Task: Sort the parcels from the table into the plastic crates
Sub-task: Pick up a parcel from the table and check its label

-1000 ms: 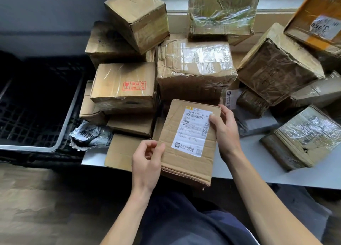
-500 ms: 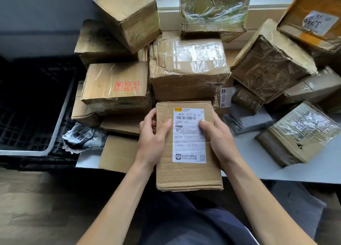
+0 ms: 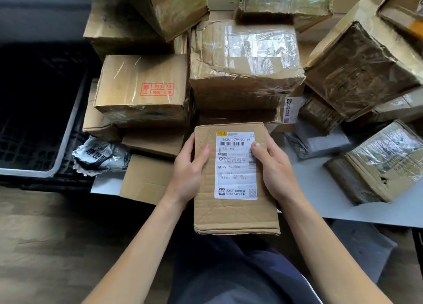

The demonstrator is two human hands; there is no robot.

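I hold a flat brown cardboard parcel [image 3: 231, 210] with a white shipping label facing up, lifted off the table's front edge over my lap. My left hand [image 3: 188, 173] grips its left side with the thumb on top. My right hand [image 3: 274, 171] grips its right side, thumb on the label's edge. A black plastic crate [image 3: 32, 125] with a grey rim stands to the left of the table, lower down. The white table [image 3: 320, 189] carries a pile of several taped cardboard parcels.
A box with a red stamp [image 3: 146, 90] and a large taped box [image 3: 245, 65] sit just behind the held parcel. A crumpled grey mailer bag [image 3: 98, 157] lies at the table's left edge. Tilted parcels [image 3: 364, 68] crowd the right side. Wooden floor lies at lower left.
The parcel was turned from tilted to straight, label upright, and pulled toward me. My left hand shifted from its lower left corner up to its left side. The view moved closer.
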